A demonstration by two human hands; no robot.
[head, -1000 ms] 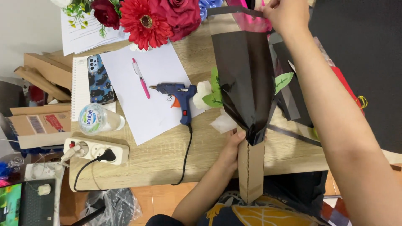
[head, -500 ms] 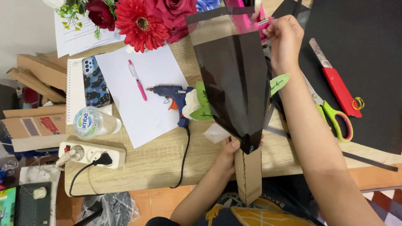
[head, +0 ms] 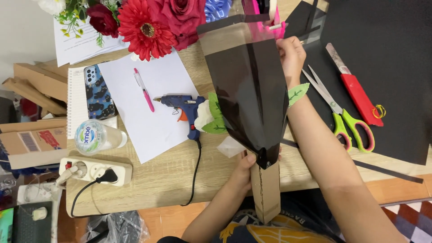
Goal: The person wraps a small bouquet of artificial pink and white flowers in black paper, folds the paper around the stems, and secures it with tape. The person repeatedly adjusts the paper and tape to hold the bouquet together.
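Note:
A cone of cardboard wrapped in glossy black paper [head: 249,90] stands tilted over the wooden table [head: 157,180], its brown cardboard handle [head: 266,191] pointing toward me. My left hand [head: 246,167] grips the cone at its narrow lower end, where the black paper meets the handle. My right hand [head: 291,56] pinches the black paper at the cone's wide upper right edge. A white artificial flower with green leaves [head: 209,118] lies just left of the cone, and a green leaf [head: 298,93] sticks out by my right wrist.
A blue glue gun [head: 182,105] with its cord, a pink pen [head: 144,89] on white paper, a phone [head: 98,92], a water bottle [head: 92,136] and a power strip [head: 96,170] lie left. Red flowers [head: 148,24] sit at the back. Green scissors [head: 344,114] and a red cutter [head: 355,90] rest on black sheet [head: 387,40].
The cone has tilted and shifted left and lower in view. My right hand came down from the top edge to the cone's upper right side. The left hand kept its grip.

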